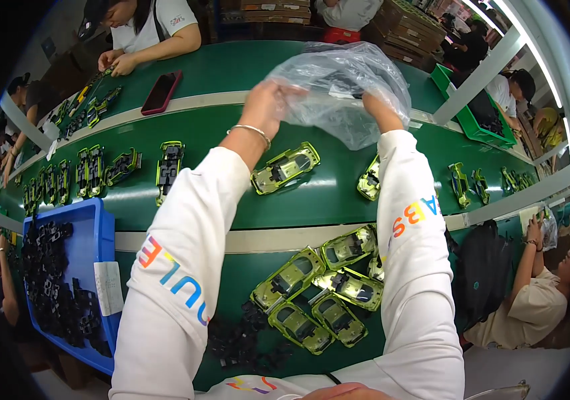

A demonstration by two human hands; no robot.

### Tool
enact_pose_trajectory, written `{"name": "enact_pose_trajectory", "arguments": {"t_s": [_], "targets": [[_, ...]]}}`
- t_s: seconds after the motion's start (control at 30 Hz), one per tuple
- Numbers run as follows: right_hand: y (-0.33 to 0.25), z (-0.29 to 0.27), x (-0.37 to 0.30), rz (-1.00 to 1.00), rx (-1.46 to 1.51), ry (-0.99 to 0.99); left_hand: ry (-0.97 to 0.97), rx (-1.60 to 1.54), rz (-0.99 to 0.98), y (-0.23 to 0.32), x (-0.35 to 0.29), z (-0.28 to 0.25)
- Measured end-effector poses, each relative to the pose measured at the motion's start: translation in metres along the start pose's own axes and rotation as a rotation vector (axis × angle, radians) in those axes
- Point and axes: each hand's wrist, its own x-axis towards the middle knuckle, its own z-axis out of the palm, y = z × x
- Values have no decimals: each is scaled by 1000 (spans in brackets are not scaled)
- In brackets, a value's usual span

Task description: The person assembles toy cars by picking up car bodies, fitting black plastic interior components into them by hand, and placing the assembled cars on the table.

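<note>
Right hand (383, 113) partly obscured by clear plastic bag (338, 83), 1 green car body (369, 180) partly behind right sleeve (410, 207)

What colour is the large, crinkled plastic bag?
The crinkled plastic bag is clear, colourless; see head view.

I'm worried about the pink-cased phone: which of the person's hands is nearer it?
Left. The left hand, at the clear bag, is right of the phone; the right hand, also at it, is farther right.
</note>
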Motion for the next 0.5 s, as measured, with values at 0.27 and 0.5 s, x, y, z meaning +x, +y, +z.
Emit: {"name": "enact_pose_trajectory", "arguments": {"t_s": [0.27,0.5], "targets": [[58,26,27,-136,-268,34,20,244,29,46,0,23],[60,57,43,-119,-162,-100,122,1581,138,34,-26,6]]}}
